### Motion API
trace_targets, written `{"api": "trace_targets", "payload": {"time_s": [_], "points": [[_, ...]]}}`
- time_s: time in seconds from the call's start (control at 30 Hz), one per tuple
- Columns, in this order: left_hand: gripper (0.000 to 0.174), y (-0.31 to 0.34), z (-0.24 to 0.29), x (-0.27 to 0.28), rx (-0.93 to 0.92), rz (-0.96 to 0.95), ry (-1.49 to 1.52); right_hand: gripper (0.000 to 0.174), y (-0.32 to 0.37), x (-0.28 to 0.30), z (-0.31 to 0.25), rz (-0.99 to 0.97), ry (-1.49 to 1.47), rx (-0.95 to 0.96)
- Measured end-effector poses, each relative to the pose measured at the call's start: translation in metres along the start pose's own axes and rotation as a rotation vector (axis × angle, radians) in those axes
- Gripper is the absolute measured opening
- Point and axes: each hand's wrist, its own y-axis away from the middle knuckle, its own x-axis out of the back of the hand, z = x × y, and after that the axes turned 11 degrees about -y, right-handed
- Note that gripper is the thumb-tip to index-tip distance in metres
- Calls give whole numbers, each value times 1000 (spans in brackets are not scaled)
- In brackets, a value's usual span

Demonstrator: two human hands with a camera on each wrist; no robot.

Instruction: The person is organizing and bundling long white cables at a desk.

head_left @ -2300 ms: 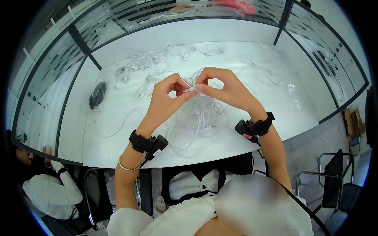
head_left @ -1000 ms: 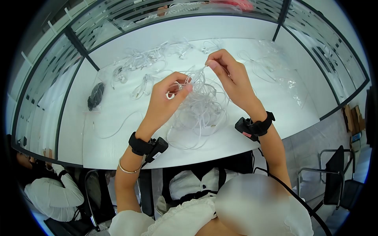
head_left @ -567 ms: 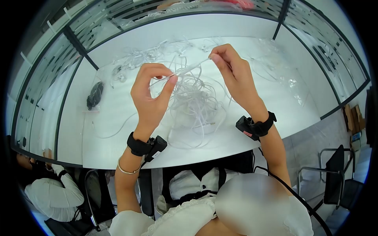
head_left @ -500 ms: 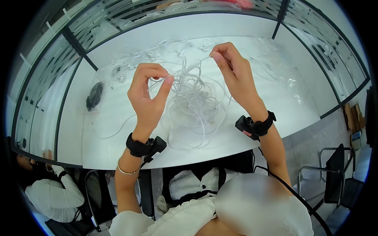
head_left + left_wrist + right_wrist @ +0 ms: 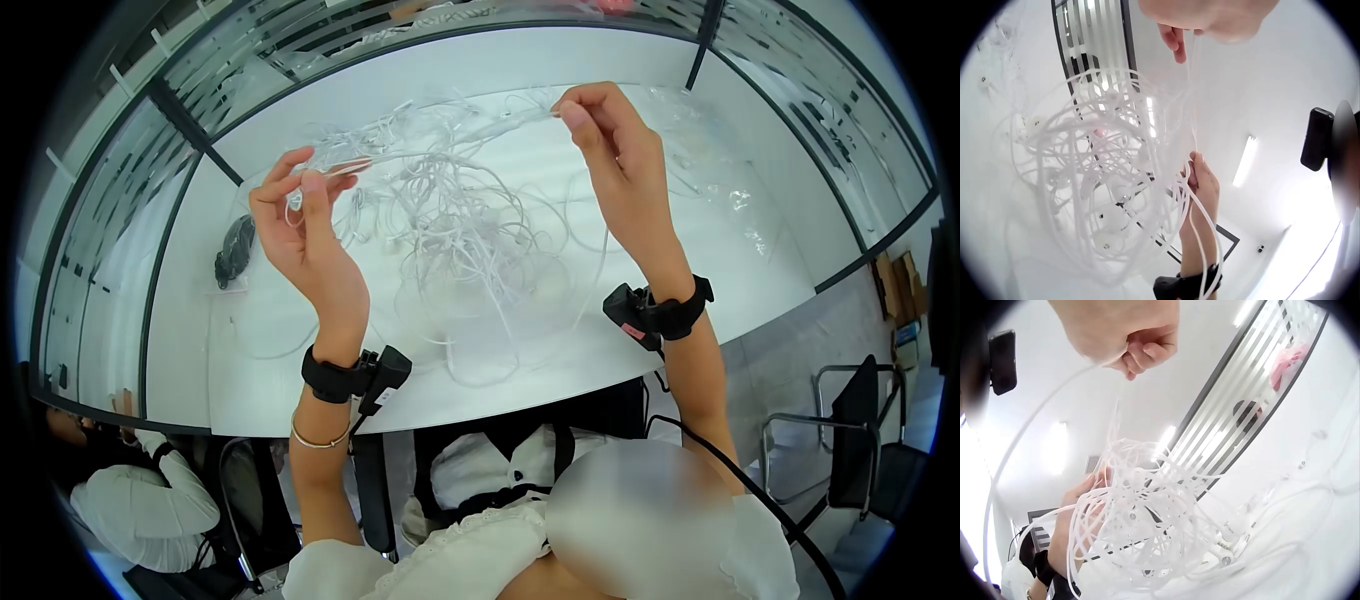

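Observation:
A tangle of thin white earphone cords hangs and spreads between my two hands over the table. Out to the left, my left hand pinches a few strands between thumb and forefinger, its other fingers loosely bent. My right hand, raised at the far right, pinches a cord in its fingertips. Strands stretch from hand to hand across the top of the bundle. Up close in the right wrist view, the knotted bundle shows small rounded pieces among its loops, and one cord trails down from the right hand.
More white cords lie along the back of the white table. A black bundle in clear plastic sits at the left, clear plastic bags at the right. Low partitions surround the table. Another person sits at lower left.
The hands have gone from touching to wide apart: the left moved left, the right up and away. The cord bundle is now pulled out between them and spread further leftward.

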Motion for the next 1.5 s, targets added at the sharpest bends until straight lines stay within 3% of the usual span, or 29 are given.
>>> {"api": "trace_targets", "payload": {"time_s": [0.1, 0.23, 0.27, 0.37, 0.4, 0.5, 0.53, 0.63, 0.73, 0.83, 0.97, 1.17, 1.27, 1.37, 1.47, 1.5], "points": [[9, 0, -2, -3, -37, -47, -17, 11, 4, -7, 5, -51, 39, -33], [28, 6, -1, -10, -57, -334, -64, 13, 8, -15, 10, -200, 10, -117], [49, 6, -5, -6, -83, -348, -210, 13, 8, -16, 10, -219, -18, -144], [57, 9, 7, -10, -317, -180, -657, 13, 11, -20, 15, -282, -61, -106], [46, 10, 5, -12, -396, -152, -657, 13, 11, -21, 17, -301, -69, -73], [29, 8, 8, -13, -423, -444, -682, 15, 14, -23, 14, -416, -126, -142], [20, 10, 6, -16, -405, -470, -653, 15, 13, -22, 9, -476, -83, -256], [20, 11, -2, -12, -246, -624, -696, 14, 14, -20, 7, -611, -44, -400], [14, 10, 0, -14, -246, -609, -716, 13, 14, -19, 7, -656, 11, -349], [9, 9, 0, -14, -303, -600, -727, 12, 16, -21, 11, -645, -112, -361], [6, 8, -8, -13, -304, -511, -732, 10, 19, -20, 12, -772, -143, -347], [11, 4, -18, -8, 240, -419, -378, 9, 17, -17, 4, -1037, -287, -441], [17, 4, -16, -8, 149, -423, -271, 10, 15, -14, 3, -1121, -373, -472], [19, 5, -26, -8, -47, -288, -379, 11, 11, -9, -1, -1160, -459, -434], [19, 4, -24, -3, -58, -181, -643, 13, 7, 4, -9, -1146, -590, -409], [18, 3, -24, -1, -30, -178, -586, 13, 6, 9, -9, -1105, -613, -439]]}}
